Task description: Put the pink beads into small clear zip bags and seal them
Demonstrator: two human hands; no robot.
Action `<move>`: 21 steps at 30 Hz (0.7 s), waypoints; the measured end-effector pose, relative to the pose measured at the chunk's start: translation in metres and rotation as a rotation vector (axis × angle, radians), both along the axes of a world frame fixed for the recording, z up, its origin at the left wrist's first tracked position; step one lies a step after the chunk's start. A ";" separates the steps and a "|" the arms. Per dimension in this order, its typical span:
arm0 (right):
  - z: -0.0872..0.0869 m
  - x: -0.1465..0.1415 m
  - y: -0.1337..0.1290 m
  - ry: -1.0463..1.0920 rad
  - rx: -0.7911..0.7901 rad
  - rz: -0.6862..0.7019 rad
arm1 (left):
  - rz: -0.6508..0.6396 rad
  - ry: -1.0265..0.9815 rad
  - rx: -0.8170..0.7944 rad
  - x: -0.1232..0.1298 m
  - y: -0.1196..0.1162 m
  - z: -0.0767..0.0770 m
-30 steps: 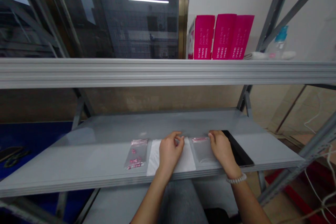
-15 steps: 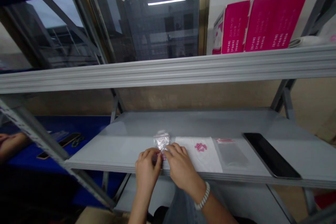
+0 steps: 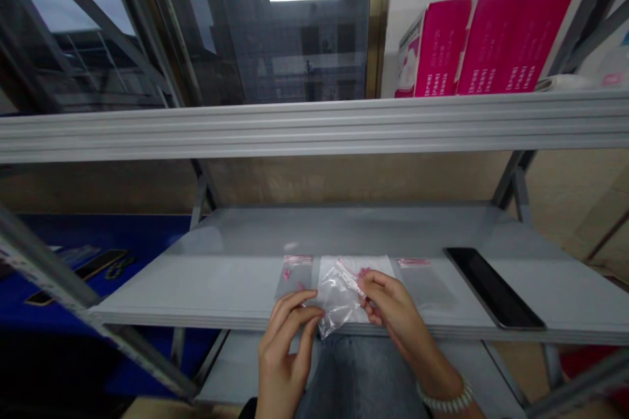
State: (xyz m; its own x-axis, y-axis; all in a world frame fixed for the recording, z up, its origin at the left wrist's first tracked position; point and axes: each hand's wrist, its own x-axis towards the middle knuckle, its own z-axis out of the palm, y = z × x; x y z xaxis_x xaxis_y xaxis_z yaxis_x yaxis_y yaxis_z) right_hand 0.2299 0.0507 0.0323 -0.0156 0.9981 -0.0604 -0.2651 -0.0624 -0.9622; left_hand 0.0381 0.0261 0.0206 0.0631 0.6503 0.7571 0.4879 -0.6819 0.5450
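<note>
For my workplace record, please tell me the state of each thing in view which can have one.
Held bag, crumpled; seal unclear
Right hand, pinching that bag
Left hand, fingers bent, contact unclear
Left bag, lying flat, pink pieces inside
White sheet, flat, partly covered
Right bag, lying flat
Black device, flat, screen dark
Pink boxes, standing

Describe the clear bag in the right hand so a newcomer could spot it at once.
Find the grey shelf below the pink boxes, with a white sheet at its front edge. Over the sheet, the right hand grips a crumpled clear bag. It alone is held up; the pink-flecked bag at left and smooth bag at right lie flat.
</note>
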 end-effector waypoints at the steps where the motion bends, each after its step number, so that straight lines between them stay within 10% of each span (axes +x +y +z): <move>1: 0.001 0.004 -0.004 -0.014 -0.015 0.001 | -0.010 -0.002 -0.033 -0.001 0.000 -0.001; 11: -0.005 0.033 -0.040 -0.047 -0.067 0.437 | -0.223 -0.185 -0.330 -0.003 -0.003 -0.002; 17: -0.009 0.025 -0.046 0.240 -0.075 0.494 | -0.079 -0.235 -0.325 0.015 -0.011 -0.006; 21: -0.013 0.019 -0.044 0.239 -0.063 0.497 | -0.336 -0.220 -0.523 0.042 -0.024 0.002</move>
State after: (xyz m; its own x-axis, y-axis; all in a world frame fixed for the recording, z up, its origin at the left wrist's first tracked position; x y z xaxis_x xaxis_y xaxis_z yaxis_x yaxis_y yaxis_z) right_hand 0.2492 0.0063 0.0189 -0.5045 0.8615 -0.0570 -0.3996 -0.2915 -0.8691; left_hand 0.0801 0.0023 0.0227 0.2069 0.9077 0.3650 0.1343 -0.3959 0.9084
